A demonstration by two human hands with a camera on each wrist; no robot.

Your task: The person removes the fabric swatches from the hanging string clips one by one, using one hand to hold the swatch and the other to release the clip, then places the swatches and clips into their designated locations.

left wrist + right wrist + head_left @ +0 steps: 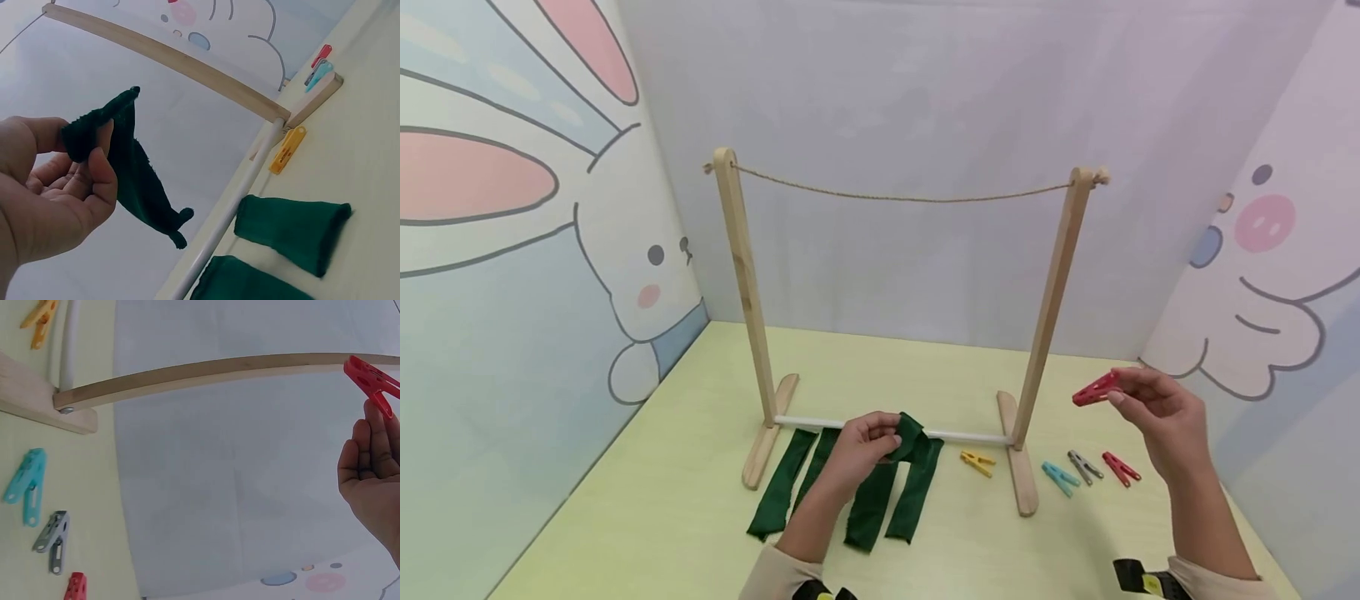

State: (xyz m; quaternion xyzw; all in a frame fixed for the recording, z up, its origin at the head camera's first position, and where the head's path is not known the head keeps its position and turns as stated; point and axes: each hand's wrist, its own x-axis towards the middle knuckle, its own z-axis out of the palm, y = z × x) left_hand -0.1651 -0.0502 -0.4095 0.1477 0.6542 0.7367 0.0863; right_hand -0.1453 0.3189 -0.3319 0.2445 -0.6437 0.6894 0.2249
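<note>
My left hand [861, 454] pinches a strip of dark green cloth [140, 181] between thumb and fingers; the strip hangs down from the grip. In the head view several more green cloth strips [782, 483] lie on the table around that forearm, partly hidden by it. Over at the right, my right hand [1165, 417] holds a red clothespin [1096, 389] by its handle end, raised above the table. Behind both hands stands a wooden frame with a thin rope [895, 198] strung between its two posts.
A white rod [970, 437] joins the frame's wooden feet [1022, 483]. On the table lie a yellow clothespin [977, 462], a blue one [1061, 478], a grey one [1086, 467] and a second red one [1122, 469]. Cartoon-printed panels [625, 250] close in the sides.
</note>
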